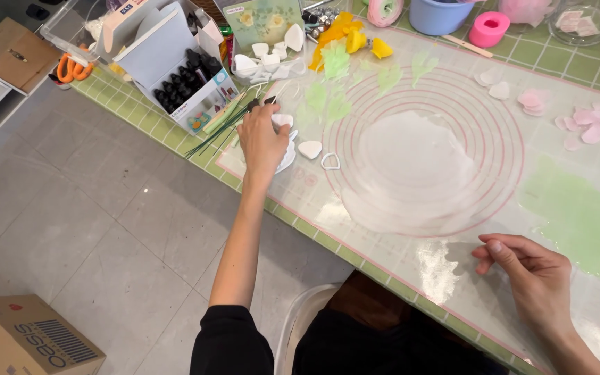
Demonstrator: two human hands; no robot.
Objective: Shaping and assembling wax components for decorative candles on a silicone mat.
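Observation:
My left hand (262,142) reaches out to the left end of the mat and closes on a small white petal-shaped cutter (282,120), over a little pile of white pieces. Beside it lie a white petal piece (310,148) and a white outline cutter (330,161). A thin white rolled sheet (411,173) lies in the middle of the clear mat with pink rings (508,125). My right hand (532,274) rests near the mat's front edge with its fingers loosely curled and nothing in it.
Green leaf cutouts (328,97), a pale green rolled sheet (581,219), pink petals (592,125), green wires (227,125), a box of small dark bottles (185,83), yellow pieces (348,38), a blue cup (439,15) and a pink tub (489,28) crowd the green tiled table. A cardboard box (22,340) stands on the floor.

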